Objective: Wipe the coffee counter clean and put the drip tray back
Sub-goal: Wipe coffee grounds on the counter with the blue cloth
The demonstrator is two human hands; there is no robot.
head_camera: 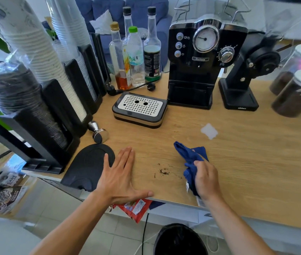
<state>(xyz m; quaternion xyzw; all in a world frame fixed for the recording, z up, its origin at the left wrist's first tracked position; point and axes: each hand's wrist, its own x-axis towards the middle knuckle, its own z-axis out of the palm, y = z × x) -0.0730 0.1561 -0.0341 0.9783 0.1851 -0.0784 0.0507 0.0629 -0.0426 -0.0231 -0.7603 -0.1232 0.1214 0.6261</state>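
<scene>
My right hand (206, 178) grips a crumpled blue cloth (189, 157) on the wooden counter (247, 162), near its front edge. Just left of the cloth lies a small scatter of dark coffee grounds (163, 172). My left hand (117, 173) rests flat on the counter with fingers spread, left of the grounds, its palm at the front edge. The drip tray (139, 109), black with a perforated metal grate, sits on the counter left of the black espresso machine (199, 59). The machine's base slot is empty.
A black tamping mat (86, 168) overhangs the front left edge, with a metal tamper (99, 132) behind it. Cup racks (44, 74) line the left side. Bottles (136, 52) stand at the back. A grinder (241, 83) and coffee jars (297, 91) stand right. A bin (179, 240) sits below.
</scene>
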